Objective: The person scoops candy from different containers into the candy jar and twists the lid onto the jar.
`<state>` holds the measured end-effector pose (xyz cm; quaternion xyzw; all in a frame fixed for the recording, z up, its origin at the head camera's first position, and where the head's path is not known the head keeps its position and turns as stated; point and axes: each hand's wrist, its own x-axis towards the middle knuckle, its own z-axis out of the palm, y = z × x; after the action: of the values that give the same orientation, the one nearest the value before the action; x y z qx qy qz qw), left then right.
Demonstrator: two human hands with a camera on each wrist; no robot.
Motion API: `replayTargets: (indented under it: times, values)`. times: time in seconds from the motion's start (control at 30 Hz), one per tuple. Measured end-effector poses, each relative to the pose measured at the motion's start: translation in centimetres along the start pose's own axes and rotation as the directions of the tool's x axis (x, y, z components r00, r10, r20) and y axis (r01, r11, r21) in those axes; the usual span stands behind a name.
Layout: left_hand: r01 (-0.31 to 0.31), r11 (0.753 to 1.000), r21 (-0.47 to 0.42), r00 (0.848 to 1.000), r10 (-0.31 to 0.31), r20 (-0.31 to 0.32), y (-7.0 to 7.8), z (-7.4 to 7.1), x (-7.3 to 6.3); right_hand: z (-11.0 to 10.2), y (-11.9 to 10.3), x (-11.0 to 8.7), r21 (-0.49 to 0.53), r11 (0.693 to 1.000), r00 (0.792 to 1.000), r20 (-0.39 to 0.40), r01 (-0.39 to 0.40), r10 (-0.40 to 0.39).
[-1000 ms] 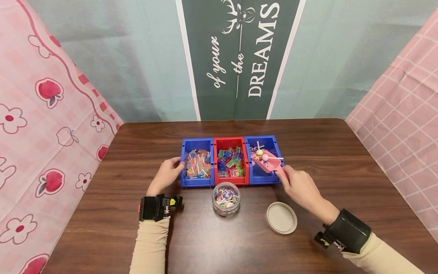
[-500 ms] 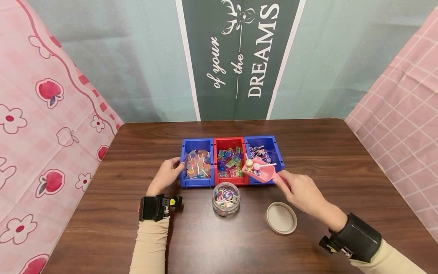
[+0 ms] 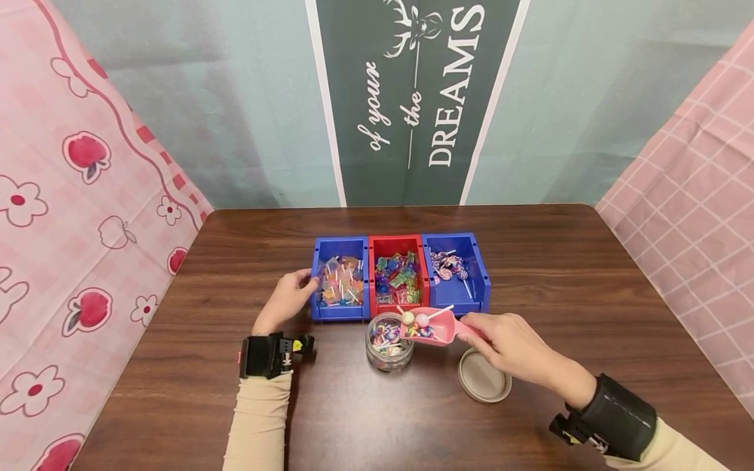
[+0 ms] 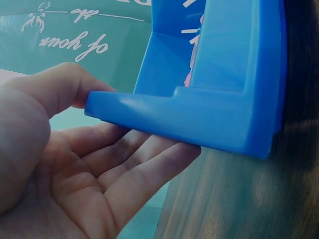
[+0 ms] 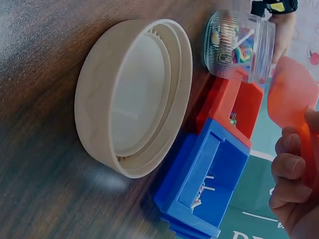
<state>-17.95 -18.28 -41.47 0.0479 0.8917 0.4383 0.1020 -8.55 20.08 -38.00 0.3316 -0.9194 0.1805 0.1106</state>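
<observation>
My right hand (image 3: 512, 343) grips the handle of a pink scoop (image 3: 446, 327) loaded with small lollipops, two with pale ball heads and several with swirled colours. The scoop's lip overlaps the right rim of a clear open jar (image 3: 381, 362), which contains swirl lollipops. In the right wrist view, the scoop (image 5: 291, 94) appears beyond the jar, with fingers curled round its handle. My left hand (image 3: 288, 297) holds the outer side of the left blue bin (image 3: 340, 314). The left wrist view shows the thumb over this bin's rim (image 4: 174, 114) and the fingers along its outside.
A red bin (image 3: 384, 310) of wrapped candies stands between the left blue bin, full of lollipops, and a right blue bin (image 3: 450, 291) with striped lollipops at its back. The jar's beige lid (image 3: 483, 376) lies inside-up below my right hand. Fabric hangs around the wooden table.
My right hand has carried the loaded scoop from over the right blue bin toward me and left, to the jar's rim. My left hand has stayed at the left blue bin.
</observation>
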Motion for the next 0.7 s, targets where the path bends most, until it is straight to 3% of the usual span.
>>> replayTargets:
  times: [0.4, 0.7]
  values:
    - [-0.007, 1.0, -0.002, 1.0, 0.007, -0.01, 0.1, -0.1, 0.0, -0.5, -0.4, 1.0, -0.045, 0.997, 0.997, 0.053, 0.064, -0.062]
    - [-0.003, 1.0, -0.003, 1.0, 0.003, -0.01, 0.1, -0.1, 0.1, -1.8, -1.2, 2.5, -0.064, 0.996, 0.992, 0.116, 0.064, -0.056]
